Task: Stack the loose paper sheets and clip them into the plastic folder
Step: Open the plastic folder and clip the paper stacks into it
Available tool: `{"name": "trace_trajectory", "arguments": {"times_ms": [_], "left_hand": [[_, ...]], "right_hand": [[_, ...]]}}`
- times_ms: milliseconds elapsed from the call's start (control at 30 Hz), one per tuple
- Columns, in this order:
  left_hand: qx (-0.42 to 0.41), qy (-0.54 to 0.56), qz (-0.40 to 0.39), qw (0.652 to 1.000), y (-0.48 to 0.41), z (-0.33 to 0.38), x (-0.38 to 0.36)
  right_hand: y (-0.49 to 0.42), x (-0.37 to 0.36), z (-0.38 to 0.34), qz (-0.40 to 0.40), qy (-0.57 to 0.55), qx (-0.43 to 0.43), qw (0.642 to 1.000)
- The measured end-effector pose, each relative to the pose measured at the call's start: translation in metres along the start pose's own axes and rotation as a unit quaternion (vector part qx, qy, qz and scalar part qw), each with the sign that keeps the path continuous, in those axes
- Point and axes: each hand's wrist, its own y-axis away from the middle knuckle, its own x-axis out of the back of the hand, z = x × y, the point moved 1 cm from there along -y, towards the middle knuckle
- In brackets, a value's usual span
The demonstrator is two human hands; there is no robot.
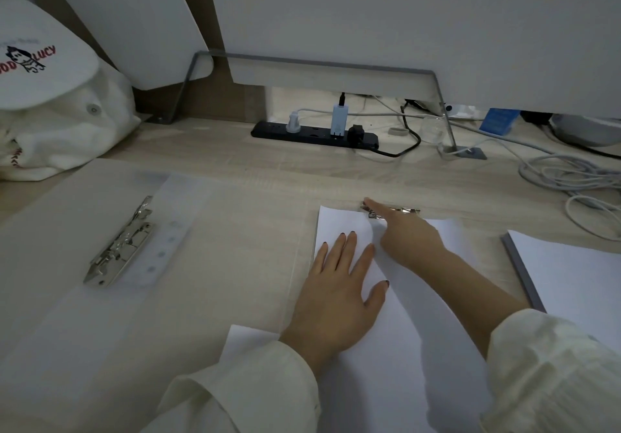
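The right hand [411, 239] rests on the metal clip [408, 211], forefinger stretched along it. Whether the other fingers curl round it is hidden. The clip sits at the far edge of the paper sheets [403, 331]. Just left of that hand, the left hand [339, 284] lies flat on the sheets, fingers straight and spread. Further left the open plastic folder [201, 298] lies on the desk [268, 163], with a second clip [121, 244] on it. Right of the hands is another paper pile [571, 281]. Beyond them are a power strip [312, 135], cables [568, 177] and a cloth bag [60, 136].
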Motion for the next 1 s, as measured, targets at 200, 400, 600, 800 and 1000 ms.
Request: {"name": "trace_trajectory", "arguments": {"times_ms": [200,400,600,800,1000], "left_hand": [[-0.001,0.006,0.002,1.000,-0.002,0.001,0.000],[-0.022,-0.005,0.063,0.998,0.000,-0.002,-0.006],[-0.004,0.008,0.033,0.999,-0.001,-0.001,-0.001],[0.009,-0.013,-0.052,0.999,0.001,0.000,0.008],[0.015,-0.061,-0.093,0.994,0.016,0.014,0.022]], "right_hand": [[0.000,-0.005,-0.009,-0.006,0.102,0.003,0.995],[0.007,-0.019,-0.007,0.040,0.117,0.012,0.992],[0.015,-0.008,0.004,-0.004,-0.011,0.047,0.999],[0.068,0.025,0.041,-0.036,-0.182,0.024,0.982],[0.131,0.064,0.112,0.030,-0.185,-0.051,0.981]]}}
